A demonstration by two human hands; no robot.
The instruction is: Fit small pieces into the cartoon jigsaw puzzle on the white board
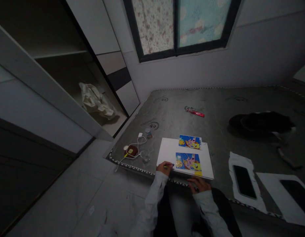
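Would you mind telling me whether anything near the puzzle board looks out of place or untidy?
Mostly tidy. The white board overhangs the mattress edge under the right hand; a white cable lies tangled beside it. The left hand pinches a small puzzle piece.

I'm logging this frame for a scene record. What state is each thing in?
Left hand: on the white board, pinching a small dark piece.
Right hand: resting flat at the board's near edge.
Near puzzle: lying flat, nearly filled.
Far picture: flat at the board's far edge.
Phone: screen dark, on white paper.
Window: shut.
Red tube: lying flat.
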